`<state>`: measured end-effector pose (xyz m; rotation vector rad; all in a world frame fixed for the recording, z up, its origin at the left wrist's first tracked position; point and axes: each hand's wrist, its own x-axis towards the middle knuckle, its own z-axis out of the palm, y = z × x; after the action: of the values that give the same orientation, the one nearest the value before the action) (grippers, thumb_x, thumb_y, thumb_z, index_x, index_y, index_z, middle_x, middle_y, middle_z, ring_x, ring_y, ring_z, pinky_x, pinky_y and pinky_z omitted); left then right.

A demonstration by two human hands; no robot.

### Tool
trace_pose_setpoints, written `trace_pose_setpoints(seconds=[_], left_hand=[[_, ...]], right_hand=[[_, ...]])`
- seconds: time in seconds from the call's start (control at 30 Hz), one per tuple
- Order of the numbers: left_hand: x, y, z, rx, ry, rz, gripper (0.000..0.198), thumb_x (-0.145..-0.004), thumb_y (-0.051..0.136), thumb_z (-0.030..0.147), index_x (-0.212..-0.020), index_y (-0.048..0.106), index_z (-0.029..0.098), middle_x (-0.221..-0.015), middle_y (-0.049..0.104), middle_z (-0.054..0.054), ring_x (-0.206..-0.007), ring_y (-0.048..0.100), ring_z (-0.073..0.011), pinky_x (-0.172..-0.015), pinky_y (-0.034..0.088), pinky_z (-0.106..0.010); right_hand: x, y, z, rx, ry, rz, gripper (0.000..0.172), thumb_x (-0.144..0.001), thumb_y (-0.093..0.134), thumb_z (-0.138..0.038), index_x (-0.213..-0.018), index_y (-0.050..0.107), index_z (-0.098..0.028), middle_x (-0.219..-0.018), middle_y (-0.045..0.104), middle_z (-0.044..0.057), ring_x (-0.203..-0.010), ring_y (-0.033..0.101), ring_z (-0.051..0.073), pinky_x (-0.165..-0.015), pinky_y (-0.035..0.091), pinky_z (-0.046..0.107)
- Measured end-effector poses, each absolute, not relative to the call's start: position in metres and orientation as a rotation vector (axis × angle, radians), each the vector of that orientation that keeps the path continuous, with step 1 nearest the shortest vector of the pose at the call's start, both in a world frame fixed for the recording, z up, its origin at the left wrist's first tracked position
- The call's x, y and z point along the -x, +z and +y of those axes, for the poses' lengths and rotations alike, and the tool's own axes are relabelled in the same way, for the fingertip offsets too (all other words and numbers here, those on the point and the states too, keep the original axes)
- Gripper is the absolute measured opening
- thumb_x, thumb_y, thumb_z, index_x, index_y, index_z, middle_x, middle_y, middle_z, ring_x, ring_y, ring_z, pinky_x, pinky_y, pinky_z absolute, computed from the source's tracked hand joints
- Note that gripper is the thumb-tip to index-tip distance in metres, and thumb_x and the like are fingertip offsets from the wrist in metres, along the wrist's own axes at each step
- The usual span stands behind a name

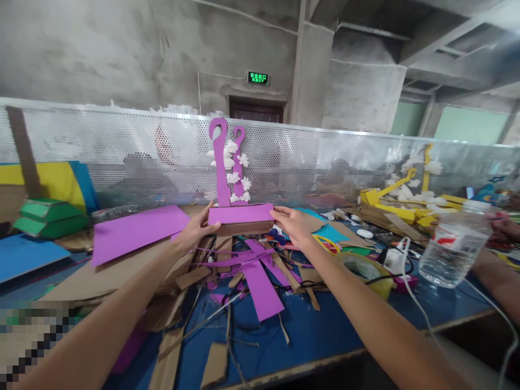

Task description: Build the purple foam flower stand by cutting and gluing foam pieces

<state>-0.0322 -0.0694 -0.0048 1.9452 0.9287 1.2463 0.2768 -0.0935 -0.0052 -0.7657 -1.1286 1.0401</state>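
A purple-faced cardboard model (240, 214) sits in front of me, its base shaped like a low box with bare brown cardboard along the lower front. Two upright purple pieces with curled tops (221, 162) rise from it, and white fluffy tufts (233, 177) cling between them. My left hand (199, 227) grips the left end of the base, thumb at the front. At the right end, my right hand (290, 223) holds it with fingers along the edge. Purple strips and offcuts (263, 290) lie on the table just below the model.
A large purple sheet (140, 233) lies on cardboard at left, near a green folded box (52, 216). To the right are a roll of tape (365, 271), a white charger (395, 260) with cables, a water bottle (455, 244) and a yellow model (390, 197). A perforated metal partition (296, 168) stands behind.
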Motion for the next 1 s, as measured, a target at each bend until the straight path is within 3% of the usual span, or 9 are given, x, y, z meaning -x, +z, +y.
trace_pose_setpoints(seconds=[0.1, 0.33, 0.5, 0.63, 0.8, 0.93, 1.0], left_hand=[[0.032, -0.003, -0.069, -1.969, 1.175, 0.910, 0.114, -0.067, 0.086, 0.042, -0.159, 0.021, 0.029, -0.162, 0.036, -0.008, -0.144, 0.041, -0.0318, -0.116, 0.040, -0.044], [0.027, 0.007, -0.078, -1.947, 1.243, 0.935, 0.083, -0.067, 0.085, 0.046, -0.141, 0.054, 0.025, -0.148, 0.056, -0.010, -0.134, 0.053, -0.0347, -0.112, 0.043, -0.050], [0.030, 0.012, -0.081, -1.848, 1.312, 0.967, 0.078, -0.063, 0.087, 0.045, -0.132, 0.061, 0.020, -0.143, 0.059, -0.013, -0.132, 0.054, -0.0362, -0.112, 0.041, -0.053], [0.034, 0.016, -0.079, -1.754, 1.369, 1.010, 0.074, -0.065, 0.086, 0.046, -0.129, 0.061, 0.018, -0.137, 0.063, -0.014, -0.125, 0.059, -0.0362, -0.108, 0.045, -0.054], [0.037, 0.016, -0.077, -1.645, 1.460, 1.120, 0.069, -0.063, 0.087, 0.043, -0.123, 0.062, 0.019, -0.133, 0.065, -0.013, -0.121, 0.062, -0.0348, -0.101, 0.053, -0.049], [0.040, 0.011, -0.072, -1.633, 1.476, 1.156, 0.069, -0.061, 0.088, 0.043, -0.119, 0.063, 0.018, -0.132, 0.065, -0.015, -0.120, 0.063, -0.0355, -0.101, 0.053, -0.051], [0.041, 0.009, -0.070, -1.635, 1.478, 1.164, 0.070, -0.059, 0.089, 0.042, -0.119, 0.063, 0.018, -0.131, 0.065, -0.015, -0.120, 0.063, -0.0358, -0.102, 0.052, -0.052]], right_hand=[[-0.279, -0.007, -0.091, 0.785, 1.029, -1.151, 0.030, -0.071, 0.081, -0.032, -0.093, 0.071, -0.014, -0.093, 0.076, 0.007, -0.088, 0.072, 0.019, -0.084, 0.058, 0.031], [-0.278, -0.003, -0.091, 0.706, 0.984, -1.235, 0.033, -0.075, 0.075, -0.045, -0.093, 0.071, -0.017, -0.100, 0.075, 0.006, -0.101, 0.069, 0.020, -0.093, 0.055, 0.032], [-0.274, 0.001, -0.090, 0.678, 0.979, -1.264, 0.034, -0.076, 0.073, -0.045, -0.097, 0.069, -0.018, -0.103, 0.074, 0.006, -0.104, 0.068, 0.021, -0.096, 0.054, 0.033], [-0.279, 0.003, -0.091, 0.786, 0.820, -1.289, 0.032, -0.078, 0.070, -0.044, -0.098, 0.067, -0.020, -0.098, 0.072, 0.007, -0.096, 0.068, 0.021, -0.086, 0.056, 0.034], [-0.278, 0.002, -0.109, 0.970, 0.366, -1.896, 0.014, -0.084, 0.066, -0.032, -0.087, 0.069, -0.019, -0.083, 0.071, 0.005, -0.079, 0.066, 0.018, -0.073, 0.050, 0.029], [-0.264, 0.000, -0.128, 0.841, 0.411, -2.555, 0.021, -0.084, 0.070, -0.032, -0.102, 0.074, -0.021, -0.083, 0.071, 0.003, -0.073, 0.063, 0.016, -0.068, 0.046, 0.026], [-0.259, 0.001, -0.133, 0.710, 0.376, -2.750, 0.025, -0.087, 0.066, -0.023, -0.110, 0.075, -0.024, -0.087, 0.069, 0.003, -0.076, 0.062, 0.016, -0.071, 0.045, 0.026]])
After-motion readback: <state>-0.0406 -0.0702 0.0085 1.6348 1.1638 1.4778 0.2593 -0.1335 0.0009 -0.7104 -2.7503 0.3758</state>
